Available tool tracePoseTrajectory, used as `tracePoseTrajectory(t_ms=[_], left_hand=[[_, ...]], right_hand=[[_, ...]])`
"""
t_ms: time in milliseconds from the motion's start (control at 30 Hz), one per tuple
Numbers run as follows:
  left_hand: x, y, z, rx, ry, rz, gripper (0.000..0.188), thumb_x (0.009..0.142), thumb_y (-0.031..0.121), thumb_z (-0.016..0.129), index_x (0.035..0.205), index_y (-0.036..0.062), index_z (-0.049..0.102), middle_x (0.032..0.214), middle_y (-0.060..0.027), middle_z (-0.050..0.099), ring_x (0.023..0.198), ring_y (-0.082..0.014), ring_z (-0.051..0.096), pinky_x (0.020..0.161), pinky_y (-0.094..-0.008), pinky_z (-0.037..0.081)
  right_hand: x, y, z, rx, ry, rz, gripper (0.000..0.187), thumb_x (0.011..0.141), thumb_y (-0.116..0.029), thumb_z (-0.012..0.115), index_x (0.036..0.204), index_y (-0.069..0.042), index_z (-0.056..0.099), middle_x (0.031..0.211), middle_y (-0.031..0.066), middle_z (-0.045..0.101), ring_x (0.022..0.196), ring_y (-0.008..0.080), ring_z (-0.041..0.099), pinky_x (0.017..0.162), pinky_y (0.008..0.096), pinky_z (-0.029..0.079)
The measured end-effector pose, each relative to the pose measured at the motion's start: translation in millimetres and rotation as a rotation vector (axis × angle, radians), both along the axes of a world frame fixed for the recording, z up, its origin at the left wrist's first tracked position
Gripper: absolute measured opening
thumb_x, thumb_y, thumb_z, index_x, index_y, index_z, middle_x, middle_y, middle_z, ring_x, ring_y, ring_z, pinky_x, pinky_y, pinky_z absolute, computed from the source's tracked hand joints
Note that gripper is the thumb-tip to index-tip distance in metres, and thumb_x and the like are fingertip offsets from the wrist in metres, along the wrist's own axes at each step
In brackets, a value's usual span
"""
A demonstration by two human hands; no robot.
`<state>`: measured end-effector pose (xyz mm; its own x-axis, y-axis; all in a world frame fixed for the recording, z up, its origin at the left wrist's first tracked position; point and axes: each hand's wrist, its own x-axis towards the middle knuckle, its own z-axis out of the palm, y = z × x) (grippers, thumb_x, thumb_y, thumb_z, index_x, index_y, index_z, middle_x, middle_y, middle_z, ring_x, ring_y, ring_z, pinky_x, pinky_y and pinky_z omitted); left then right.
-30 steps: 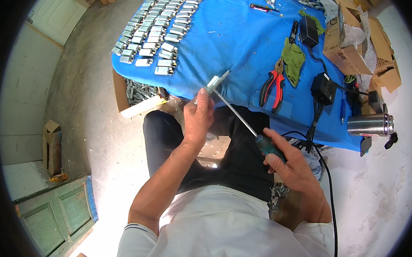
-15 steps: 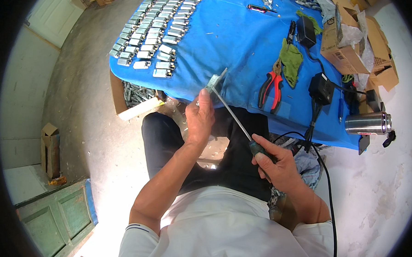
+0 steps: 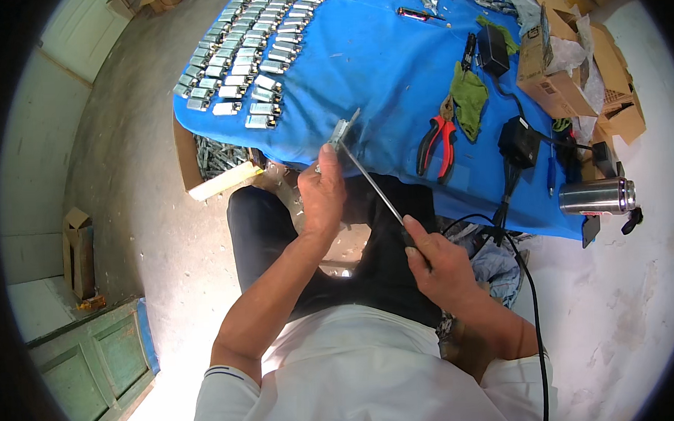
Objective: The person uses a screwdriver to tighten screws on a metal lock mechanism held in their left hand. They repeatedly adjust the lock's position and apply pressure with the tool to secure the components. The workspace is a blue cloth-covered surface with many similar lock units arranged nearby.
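My left hand (image 3: 322,188) is closed, its thumb pressing on a small silvery metal part (image 3: 338,132) just over the table's front edge. In my right hand (image 3: 441,262) is a screwdriver (image 3: 373,185), my fingers wrapped round its dark handle. Its long steel shaft slants up to the left, and its far end meets the metal part. The exact contact there is too small to make out. Rows of similar silvery metal parts (image 3: 244,69) lie at the table's far left.
On the blue-covered table (image 3: 346,67) lie red-and-black pliers (image 3: 438,142), a green cloth (image 3: 469,103) and a black power adapter (image 3: 518,142). A steel flask (image 3: 596,198) lies at the right edge, near cardboard boxes (image 3: 553,88). A carton of metal pieces (image 3: 218,154) stands below the left corner.
My right hand has rolled round the screwdriver handle, with its back now turned more upward. My left hand still holds the metal part. The whole view has shifted slightly.
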<state>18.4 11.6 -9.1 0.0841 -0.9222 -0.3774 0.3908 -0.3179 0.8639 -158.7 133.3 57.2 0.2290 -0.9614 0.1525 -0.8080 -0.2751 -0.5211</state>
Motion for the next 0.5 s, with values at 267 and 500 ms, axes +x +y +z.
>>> tracePoseTrajectory(t_ms=[267, 500], left_hand=[[6.3, -1.6, 9.5, -0.013, 0.009, -0.043, 0.053, 0.094, 0.057, 0.056, 0.066, 0.0163, 0.037, 0.057, 0.0063, 0.031, 0.047, -0.0051, 0.027, 0.043, -0.0231, 0.02], [3.9, -4.2, -0.4, -0.053, -0.12, -0.027, 0.056, 0.097, 0.056, 0.053, 0.066, 0.0097, 0.044, 0.055, 0.0046, 0.036, 0.046, -0.0063, 0.033, 0.042, -0.024, 0.026]], right_hand=[[-8.7, -13.0, 23.2, 0.859, -1.09, -0.302, 0.048, 0.097, -0.016, 0.06, 0.141, -0.003, 0.048, 0.084, 0.0092, 0.062, 0.053, 0.0092, 0.055, 0.044, 0.02, 0.042], [0.3, -12.3, 28.0, 0.729, -0.787, -0.267, 0.05, 0.096, -0.017, 0.06, 0.143, -0.006, 0.048, 0.081, 0.0086, 0.064, 0.058, 0.0077, 0.055, 0.05, 0.0237, 0.044]])
